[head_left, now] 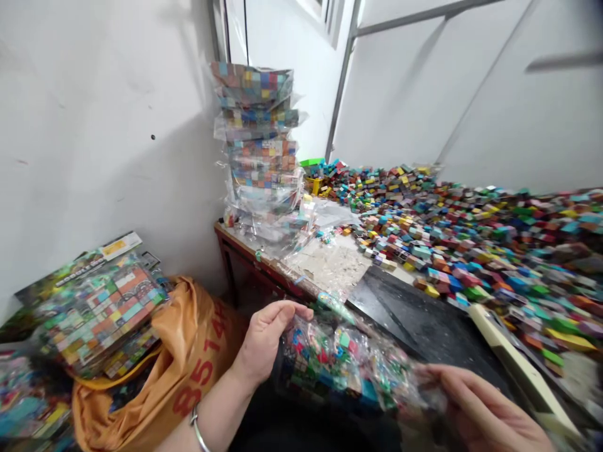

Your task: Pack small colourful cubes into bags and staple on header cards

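A clear plastic bag of small coloured pieces and blocks (348,361) is stretched between my two hands, low in the view. My left hand (269,336) pinches its upper left edge, thumb and fingers pressed together. At the opposite end, my right hand (475,398) grips the gathered plastic between thumb and fingers. The pieces inside look red, green, blue and white, too blurred to tell one by one. Just beyond the bag lies a dark flat board (405,314) on the table.
Loose coloured blocks (447,232) are heaped over the table's right and back. A tall stack of bagged blocks (261,144) stands at its far left corner. An orange sack (202,351) with more bagged blocks (108,307) is on my left. A cream bar (513,364) borders the board.
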A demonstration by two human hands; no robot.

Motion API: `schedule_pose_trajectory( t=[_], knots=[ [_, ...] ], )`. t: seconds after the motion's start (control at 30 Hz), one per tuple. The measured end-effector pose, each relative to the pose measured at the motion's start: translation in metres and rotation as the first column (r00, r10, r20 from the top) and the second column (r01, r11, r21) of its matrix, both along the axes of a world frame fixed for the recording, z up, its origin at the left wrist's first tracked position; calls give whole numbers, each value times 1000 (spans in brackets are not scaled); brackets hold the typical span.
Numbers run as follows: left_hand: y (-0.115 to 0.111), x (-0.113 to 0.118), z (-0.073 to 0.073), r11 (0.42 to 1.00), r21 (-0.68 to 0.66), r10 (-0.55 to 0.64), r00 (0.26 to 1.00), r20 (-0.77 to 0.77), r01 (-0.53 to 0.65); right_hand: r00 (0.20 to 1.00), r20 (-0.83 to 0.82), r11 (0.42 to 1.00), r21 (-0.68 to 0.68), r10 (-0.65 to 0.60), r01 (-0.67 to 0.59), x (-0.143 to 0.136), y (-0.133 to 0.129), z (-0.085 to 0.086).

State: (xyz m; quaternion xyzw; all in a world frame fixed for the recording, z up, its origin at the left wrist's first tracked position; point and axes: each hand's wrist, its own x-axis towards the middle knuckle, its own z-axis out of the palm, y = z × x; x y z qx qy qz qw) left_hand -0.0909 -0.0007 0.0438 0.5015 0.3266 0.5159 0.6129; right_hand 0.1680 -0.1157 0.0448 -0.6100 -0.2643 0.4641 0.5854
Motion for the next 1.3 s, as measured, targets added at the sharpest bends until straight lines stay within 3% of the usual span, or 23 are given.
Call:
schedule_pose_trajectory(
  t=[0.1,0.2,0.3,0.37,0.5,0.6,0.67,0.7,0.77,0.83,0.87,0.93,1.1,1.3],
  knots=[
    [7,-6,14,993,7,-118,988,-96,119,999,35,999,-26,25,-24,-5,0,6],
    [17,-7,33,958,55,-257,930,-263,280,995,62,996,-47,82,-79,-10,0,13],
    [23,-2,46,924,184,-209,847,-489,334,989,77,990,-71,127,-122,-12,-3,17],
    [23,3,48,910,258,-141,829,-542,323,986,105,991,-62,126,-120,-9,-6,15],
    [18,6,40,919,311,-81,887,-454,243,975,199,995,-1,97,-99,0,-12,9],
    [14,4,34,925,308,-80,906,-415,223,918,388,996,9,80,-90,6,-14,21],
    [13,4,32,921,306,-103,907,-408,242,780,622,991,44,70,-124,6,-12,38],
    [12,4,31,918,305,-117,907,-404,254,658,750,984,61,66,-168,5,-11,49],
    [11,4,32,913,303,-142,909,-392,274,333,941,953,53,53,-299,-1,-6,69],
    [10,4,33,908,305,-157,907,-390,288,33,999,910,-5,21,-415,-10,1,86],
    [9,4,33,906,306,-158,905,-395,292,-74,997,892,-43,11,-449,-13,5,92],
    [7,2,34,903,308,-161,899,-407,301,-213,977,870,-135,35,-474,-16,11,99],
    [4,-5,35,905,312,-153,906,-395,289,-374,913,821,-334,160,-463,1,11,96],
    [6,-8,36,870,347,-197,892,-408,351,-343,913,773,-378,220,-510,23,-7,83]
  ],
)
